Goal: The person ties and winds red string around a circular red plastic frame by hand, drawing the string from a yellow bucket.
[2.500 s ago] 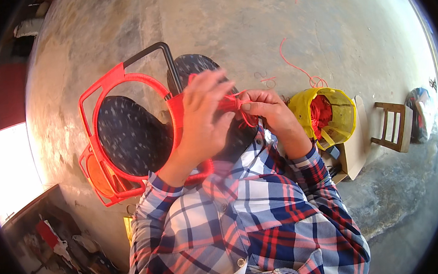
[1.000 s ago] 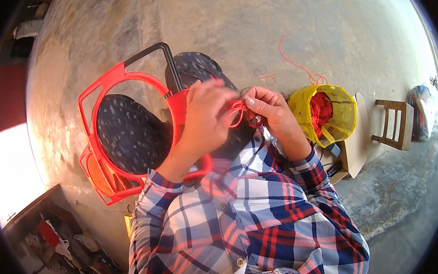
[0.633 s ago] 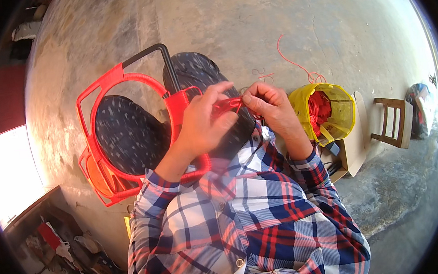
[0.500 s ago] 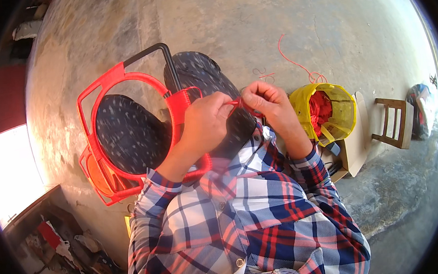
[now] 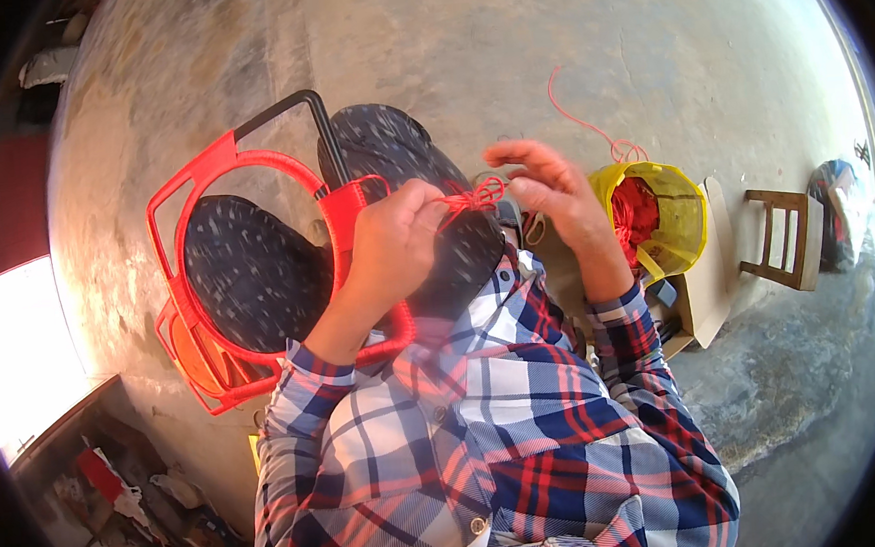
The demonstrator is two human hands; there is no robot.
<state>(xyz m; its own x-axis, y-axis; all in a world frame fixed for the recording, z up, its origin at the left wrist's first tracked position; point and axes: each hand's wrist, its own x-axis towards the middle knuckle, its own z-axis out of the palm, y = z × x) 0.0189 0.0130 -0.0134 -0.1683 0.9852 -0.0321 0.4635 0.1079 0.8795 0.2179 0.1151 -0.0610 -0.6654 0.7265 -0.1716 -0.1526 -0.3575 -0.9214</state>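
- I see L hand pinching red cord, loops twd 3 o'clk
- R hand: fingers loose, spread, nr loops
- Red frame @ L's 9; yellow bag @ R's 3

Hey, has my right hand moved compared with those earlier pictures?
Yes: your right hand has shifted rightward, closer to the yellow basket on the floor.

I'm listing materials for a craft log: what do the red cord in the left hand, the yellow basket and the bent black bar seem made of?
Red cord: probably smooth synthetic; its thin strands hold rounded loops.
Yellow basket: likely plastic sheet or mesh, slightly translucent, judging by its thin, light-catching wall.
Bent black bar: perhaps coated metal; it looks smooth, with one clean bend.
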